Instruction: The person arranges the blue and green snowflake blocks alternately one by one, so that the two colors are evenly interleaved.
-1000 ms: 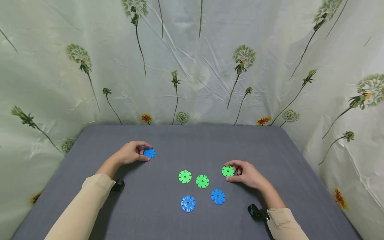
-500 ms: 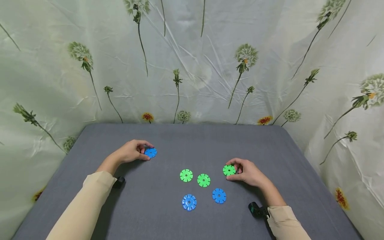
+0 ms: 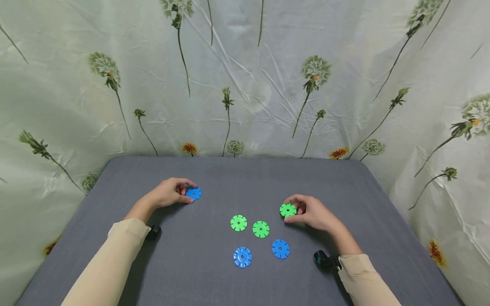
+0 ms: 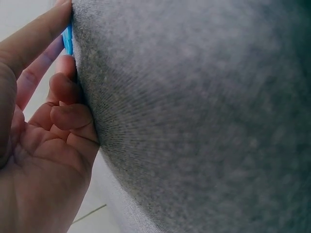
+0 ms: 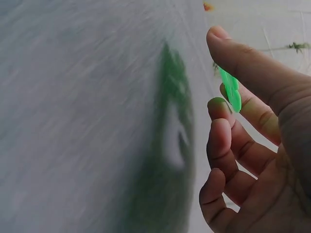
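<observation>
At the left of the table, my left hand (image 3: 167, 194) pinches a blue notched disc (image 3: 194, 194) between thumb and fingers, close to the cloth. The left wrist view shows only a sliver of that blue disc (image 4: 68, 40) behind the thumb. My right hand (image 3: 311, 212) holds a green notched disc (image 3: 288, 210) by its edges, thumb on the near side. In the right wrist view this green disc (image 5: 232, 90) is seen edge-on between thumb and fingers. Two more green discs, one left (image 3: 238, 222) and one right (image 3: 261, 229), lie flat between the hands.
Nearer the front lie two blue notched discs, a left one (image 3: 242, 257) and a right one (image 3: 280, 249). A grey cloth covers the table (image 3: 183, 263). Behind it hangs a pale curtain (image 3: 260, 85) printed with dandelions. Black wrist cameras stick out below both forearms.
My right hand has moved slightly left and away from me, carrying the green disc. My left hand keeps its place with the blue disc. The head view has shifted a little.
</observation>
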Available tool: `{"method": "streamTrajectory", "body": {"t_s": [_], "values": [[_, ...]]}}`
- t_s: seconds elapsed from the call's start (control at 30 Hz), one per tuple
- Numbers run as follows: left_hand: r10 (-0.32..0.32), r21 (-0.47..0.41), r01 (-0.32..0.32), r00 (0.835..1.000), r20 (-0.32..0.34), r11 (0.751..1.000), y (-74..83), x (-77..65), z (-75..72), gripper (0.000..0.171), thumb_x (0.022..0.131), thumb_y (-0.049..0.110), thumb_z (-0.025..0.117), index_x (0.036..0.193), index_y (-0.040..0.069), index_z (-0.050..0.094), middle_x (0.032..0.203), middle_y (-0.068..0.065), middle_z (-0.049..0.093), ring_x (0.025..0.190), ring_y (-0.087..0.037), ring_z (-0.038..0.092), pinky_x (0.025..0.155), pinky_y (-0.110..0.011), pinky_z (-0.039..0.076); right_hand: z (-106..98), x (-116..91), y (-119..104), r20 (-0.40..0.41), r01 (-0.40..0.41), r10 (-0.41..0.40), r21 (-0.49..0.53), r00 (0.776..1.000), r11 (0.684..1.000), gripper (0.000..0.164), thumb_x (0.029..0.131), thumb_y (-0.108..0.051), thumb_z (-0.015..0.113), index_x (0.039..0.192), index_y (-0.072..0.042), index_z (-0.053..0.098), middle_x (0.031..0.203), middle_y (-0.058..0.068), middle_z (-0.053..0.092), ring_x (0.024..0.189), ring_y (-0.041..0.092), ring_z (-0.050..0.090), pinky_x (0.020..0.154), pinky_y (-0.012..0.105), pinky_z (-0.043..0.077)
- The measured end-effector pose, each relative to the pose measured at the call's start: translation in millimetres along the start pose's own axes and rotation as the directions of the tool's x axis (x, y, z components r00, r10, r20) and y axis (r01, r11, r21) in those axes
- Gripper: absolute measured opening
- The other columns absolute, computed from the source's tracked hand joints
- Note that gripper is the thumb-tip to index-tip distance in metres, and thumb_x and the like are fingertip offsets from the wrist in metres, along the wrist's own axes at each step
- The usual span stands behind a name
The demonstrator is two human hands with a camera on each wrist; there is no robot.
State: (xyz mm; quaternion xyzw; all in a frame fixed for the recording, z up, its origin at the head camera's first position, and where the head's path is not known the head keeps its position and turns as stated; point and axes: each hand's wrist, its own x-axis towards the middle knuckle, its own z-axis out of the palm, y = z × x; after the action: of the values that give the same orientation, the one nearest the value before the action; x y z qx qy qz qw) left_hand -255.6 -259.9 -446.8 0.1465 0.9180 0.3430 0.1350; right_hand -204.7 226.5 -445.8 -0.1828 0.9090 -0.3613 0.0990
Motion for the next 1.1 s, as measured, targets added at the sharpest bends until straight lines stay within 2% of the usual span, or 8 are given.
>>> {"method": "streamTrajectory", "body": {"t_s": [0.33,0.67,0.97,1.1], "values": [[0.009,0.009,-0.009,1.0,-0.005,1.0,-0.6,0.8,0.7,0.044,0.093,0.024,0.087,0.133,0.011,0.074,0.087,-0.001,0.059,0.078,-0.017,0.049,0.07,-0.029,0.039,1,42,-33,0.004,0.054,-0.054,-0.029,0.999,0.998,0.046,0.086,-0.028,0.093,0.126,-0.014,0.075,0.098,0.002,0.067,0.08,0.015,0.059,0.074,0.03,0.05],[0.003,0.004,-0.003,1.0,-0.014,1.0,-1.7,1.8,1.2,0.044,0.092,0.024,0.087,0.132,0.011,0.075,0.087,-0.001,0.06,0.077,-0.016,0.05,0.069,-0.029,0.039,7,79,-61,0.041,0.073,-0.073,-0.007,0.996,0.997,0.045,0.086,-0.029,0.093,0.126,-0.018,0.076,0.101,0.003,0.065,0.083,0.017,0.059,0.078,0.034,0.049],[0.006,0.009,-0.006,1.0,-0.023,1.0,-3.9,-1.5,-0.9,0.044,0.093,0.023,0.087,0.133,0.01,0.075,0.087,-0.002,0.06,0.074,-0.015,0.05,0.066,-0.027,0.04,30,115,-80,0.082,0.099,-0.101,0.035,0.991,0.994,0.042,0.087,-0.03,0.093,0.125,-0.021,0.076,0.101,0.001,0.062,0.086,0.018,0.055,0.081,0.032,0.048],[0.012,0.001,-0.012,1.0,-0.023,1.0,-3.4,0.5,1.0,0.045,0.093,0.024,0.087,0.133,0.01,0.075,0.088,-0.002,0.061,0.075,-0.015,0.049,0.067,-0.028,0.039,37,126,-88,0.087,0.1,-0.103,0.031,0.991,0.994,0.043,0.086,-0.03,0.093,0.125,-0.022,0.076,0.093,-0.002,0.057,0.08,0.015,0.05,0.076,0.03,0.044]]}}
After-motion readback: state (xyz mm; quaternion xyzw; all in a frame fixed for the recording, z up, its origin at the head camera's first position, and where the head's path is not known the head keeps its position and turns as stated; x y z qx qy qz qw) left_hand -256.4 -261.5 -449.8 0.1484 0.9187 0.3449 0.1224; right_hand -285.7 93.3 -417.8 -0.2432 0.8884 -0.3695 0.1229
